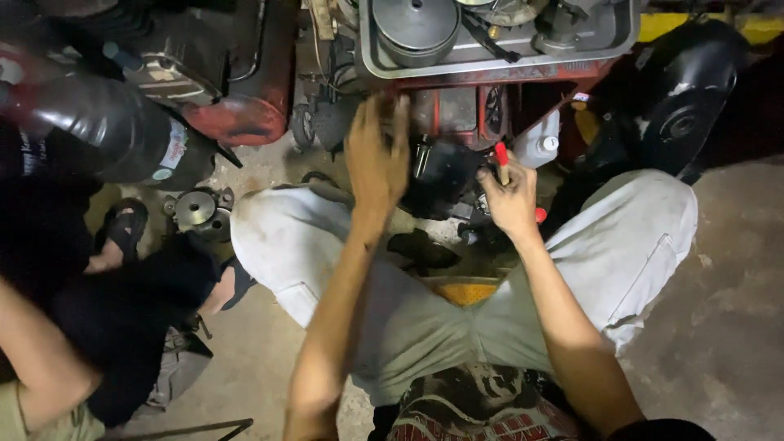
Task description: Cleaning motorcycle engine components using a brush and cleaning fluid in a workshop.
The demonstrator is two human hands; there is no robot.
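Gripping a red-handled tool with a pale shaft [502, 163], the right hand [510, 200] has its fingers curled tight around the shank, the red end sticking up above the knuckles; the working tip is hidden, so whether it is a screwdriver cannot be told. The tool sits just right of centre, upright against a dark, greasy engine part [445, 180] wedged between the knees, probably so the legs steady it.

The left hand [377, 155] is raised over the far-left side of the same dark part, fingers spread and loosely extended, holding nothing; contact cannot be confirmed because of motion blur.

The person sits low in pale grey trousers [621, 245] on a stained concrete floor [719, 327], knees apart to frame the work.

Beyond the hands, at the far edge, a grey metal tray [625, 37] rests on a red machine frame [457, 106] and holds round metal pulleys and loose parts, kept within arm's reach. A white plastic bottle [539, 143] stands just right of the frame. A black rounded cover [678, 90] lies far right. To the left sit a small round metal flange [196, 211] and another person's sandalled foot [122, 233].
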